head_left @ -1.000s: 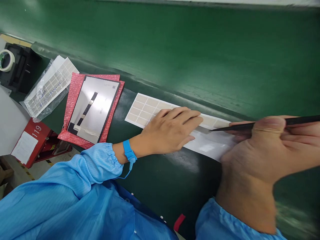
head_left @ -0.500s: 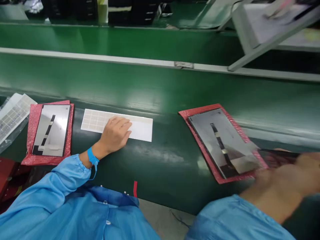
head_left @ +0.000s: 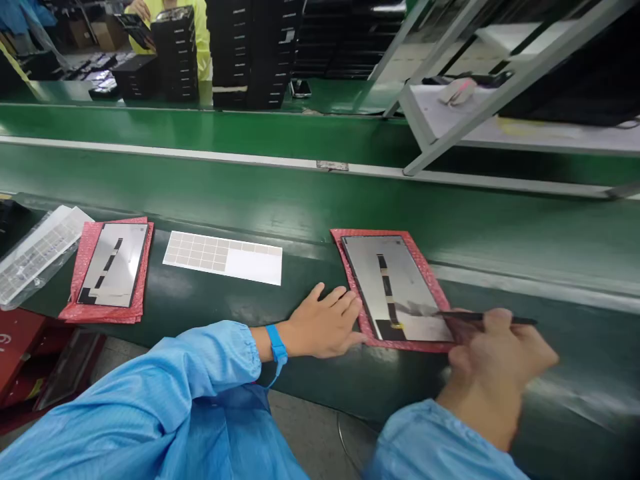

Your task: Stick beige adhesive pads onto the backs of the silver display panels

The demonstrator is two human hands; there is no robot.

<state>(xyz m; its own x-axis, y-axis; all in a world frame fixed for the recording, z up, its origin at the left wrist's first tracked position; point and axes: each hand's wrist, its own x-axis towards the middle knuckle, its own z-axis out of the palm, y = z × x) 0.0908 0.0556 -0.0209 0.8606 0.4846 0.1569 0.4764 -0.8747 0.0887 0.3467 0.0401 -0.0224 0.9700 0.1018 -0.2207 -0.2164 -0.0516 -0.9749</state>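
Observation:
My left hand (head_left: 320,327) lies flat on the dark green belt (head_left: 240,313), holding nothing, with its fingertips next to the left edge of a red bubble bag (head_left: 423,263). On that bag rests a silver-backed display panel (head_left: 395,287) with a black and gold strip down its middle. My right hand (head_left: 495,353) is pinching black tweezers (head_left: 487,318) over the panel's lower right corner. I cannot tell whether their tip touches the panel. A white sheet of beige pads (head_left: 223,257) lies flat further left.
A second panel (head_left: 114,265) lies on a red bag (head_left: 75,293), beside a plastic sleeve of pad sheets (head_left: 40,253). A red bin (head_left: 15,340) stands at lower left. Behind the belt are stacks of black trays (head_left: 250,53), a metal rack (head_left: 500,113) and a person in yellow (head_left: 170,27).
My view has lifted from the belt. My left hand has left the pad sheet and now rests beside the right-hand panel. The tweezers have moved from the sheet to above that panel.

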